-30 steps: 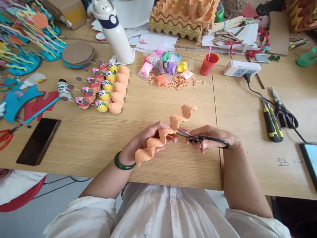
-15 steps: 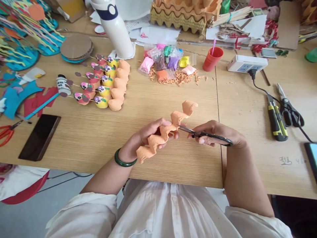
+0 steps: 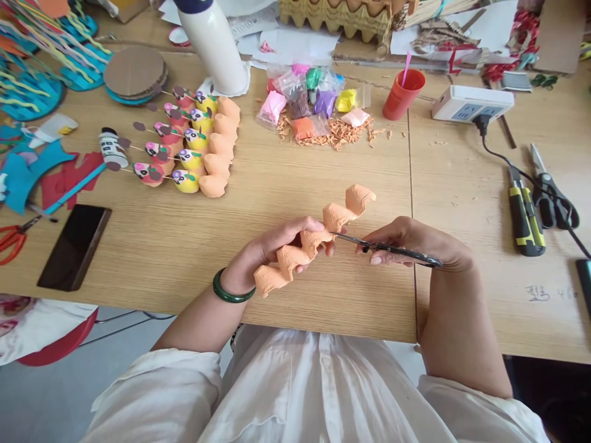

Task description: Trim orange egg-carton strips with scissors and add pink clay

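My left hand (image 3: 272,249) is closed round a strip of orange egg-carton cups (image 3: 318,237), held slanted above the wooden table (image 3: 184,246). A green bangle (image 3: 229,294) circles that wrist. In my right hand (image 3: 410,241) I grip black-handled scissors (image 3: 392,251), fingers through the loops. Their blades point left and meet the strip between two of its cups, just past my left fingertips. The strip's far end rises to the upper right.
Painted carton figures on sticks (image 3: 189,147) lie at the left. Nearby are a black phone (image 3: 74,246), red scissors (image 3: 12,240), a white bottle (image 3: 213,46), bags of coloured clay (image 3: 309,104), a red cup (image 3: 403,93), a power strip (image 3: 471,103), a yellow-black knife (image 3: 524,218) and more scissors (image 3: 551,197).
The view has tipped a little, so the table's things sit higher in the picture. My hands and the strip have edged right, and the scissor blades have closed in on the strip.
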The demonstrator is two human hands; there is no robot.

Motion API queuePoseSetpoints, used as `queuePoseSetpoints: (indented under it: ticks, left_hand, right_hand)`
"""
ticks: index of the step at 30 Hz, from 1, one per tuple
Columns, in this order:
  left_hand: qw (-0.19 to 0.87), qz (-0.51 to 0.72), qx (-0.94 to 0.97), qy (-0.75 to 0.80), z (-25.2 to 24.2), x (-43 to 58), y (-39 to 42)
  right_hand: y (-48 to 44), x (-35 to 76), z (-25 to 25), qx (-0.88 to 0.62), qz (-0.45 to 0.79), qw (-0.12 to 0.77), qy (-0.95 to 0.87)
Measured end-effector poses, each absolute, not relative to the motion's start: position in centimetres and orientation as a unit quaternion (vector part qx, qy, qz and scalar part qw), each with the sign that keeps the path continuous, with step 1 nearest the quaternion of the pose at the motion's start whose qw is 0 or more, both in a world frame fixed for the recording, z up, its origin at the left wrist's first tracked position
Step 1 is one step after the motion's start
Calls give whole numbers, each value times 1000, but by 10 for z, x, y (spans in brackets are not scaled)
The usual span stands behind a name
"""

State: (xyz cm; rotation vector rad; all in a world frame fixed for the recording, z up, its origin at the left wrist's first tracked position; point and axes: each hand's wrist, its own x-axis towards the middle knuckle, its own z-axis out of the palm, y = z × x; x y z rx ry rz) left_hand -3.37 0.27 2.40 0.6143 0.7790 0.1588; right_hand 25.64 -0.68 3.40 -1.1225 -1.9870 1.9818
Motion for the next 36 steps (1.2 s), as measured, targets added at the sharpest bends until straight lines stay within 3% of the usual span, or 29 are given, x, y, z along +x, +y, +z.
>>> queuePoseSetpoints:
  ticks: [5, 13, 22, 28, 36]
  left_hand:
    - [875, 87, 305, 366, 28, -34, 1]
    - [859, 89, 318, 392, 30, -36, -1]
    - [861, 121, 306, 388, 19, -36, 4]
    - [864, 114, 310, 380, 19, -36, 4]
    - [869, 107, 314, 366, 20, -37, 4]
  right_hand:
    - [-6, 257, 35, -352, 612, 59, -706]
    - [-9, 256, 38, -384, 660, 36, -645]
    - [-3, 250, 33, -367, 625, 75, -684]
    - [-4, 254, 29, -365, 655, 41, -660]
    - [-5, 249, 31, -362, 642, 63, -673]
